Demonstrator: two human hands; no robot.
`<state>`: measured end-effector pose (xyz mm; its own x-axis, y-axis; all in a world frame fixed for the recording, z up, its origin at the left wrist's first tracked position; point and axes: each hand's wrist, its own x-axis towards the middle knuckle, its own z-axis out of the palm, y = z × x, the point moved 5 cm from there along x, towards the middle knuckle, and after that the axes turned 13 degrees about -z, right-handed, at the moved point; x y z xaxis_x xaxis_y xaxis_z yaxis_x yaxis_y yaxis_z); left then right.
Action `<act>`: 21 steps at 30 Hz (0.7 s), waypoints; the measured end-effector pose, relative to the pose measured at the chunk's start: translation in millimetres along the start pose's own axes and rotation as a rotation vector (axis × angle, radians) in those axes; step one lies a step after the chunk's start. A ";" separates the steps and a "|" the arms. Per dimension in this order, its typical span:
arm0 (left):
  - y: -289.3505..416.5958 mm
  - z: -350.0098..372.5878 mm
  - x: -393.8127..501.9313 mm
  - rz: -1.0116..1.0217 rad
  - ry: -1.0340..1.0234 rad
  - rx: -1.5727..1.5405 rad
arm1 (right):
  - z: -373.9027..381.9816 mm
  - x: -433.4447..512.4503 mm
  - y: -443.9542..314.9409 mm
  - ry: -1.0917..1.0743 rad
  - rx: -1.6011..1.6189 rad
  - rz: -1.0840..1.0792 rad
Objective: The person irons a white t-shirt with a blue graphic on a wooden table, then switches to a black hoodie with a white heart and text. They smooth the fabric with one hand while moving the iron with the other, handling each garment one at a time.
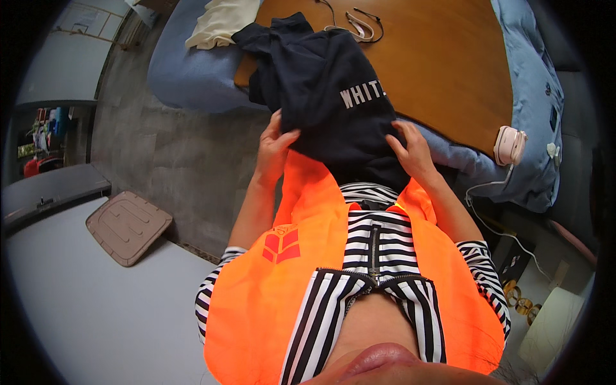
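A dark navy garment (332, 122) with white block lettering lies partly on a brown wooden tabletop (447, 62), its near end drawn over the table's edge towards my body. My left hand (275, 149) holds its left side, with the thumb on top of the cloth and some fingers hidden. At its right side my right hand (413, 150) grips the cloth between thumb and fingers. The garment's far part is bunched, with a ribbed end near the table's far left. Its lower edge hangs in front of my orange vest (269, 308).
Blue padded cloth (192, 77) surrounds the tabletop, with a cream cloth (224, 24) at the far left. Cords and a pale strap (361, 29) lie beyond the garment. A pink corded appliance (510, 144) stands at the right corner. A brown plastic lid (129, 228) is at left.
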<state>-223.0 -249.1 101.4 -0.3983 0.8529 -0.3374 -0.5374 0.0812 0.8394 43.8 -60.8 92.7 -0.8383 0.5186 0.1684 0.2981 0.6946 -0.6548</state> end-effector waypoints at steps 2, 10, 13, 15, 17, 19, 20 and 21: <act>1.2 29.6 10.6 0.159 -0.056 0.107 | 11.3 33.5 -27.2 0.002 0.417 0.051; 0.9 136.7 26.4 0.673 -0.235 1.015 | -13.0 71.4 -35.9 0.385 1.269 0.410; -4.4 101.1 33.8 0.606 0.038 0.968 | -46.5 53.3 -17.7 0.504 1.266 0.388; -3.1 59.2 44.8 0.714 0.469 1.157 | -69.8 45.2 -7.2 0.590 1.165 0.363; -12.6 9.6 54.3 0.633 0.954 1.368 | -85.9 35.7 -2.8 0.650 1.207 0.375; -34.9 -45.5 68.1 0.296 1.200 1.376 | -103.0 27.5 -0.7 0.731 1.193 0.357; -47.1 -74.4 75.6 0.160 1.138 1.144 | -112.2 23.7 -0.1 0.765 1.200 0.337; -56.9 -99.1 80.5 0.056 1.085 0.920 | -122.4 18.2 1.4 0.800 1.190 0.358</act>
<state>-298.1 -236.1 -15.8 -0.9914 0.0888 -0.0962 -0.0029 0.7199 0.6941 84.9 10.7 185.0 -0.2156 0.9759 -0.0350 -0.4429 -0.1297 -0.8872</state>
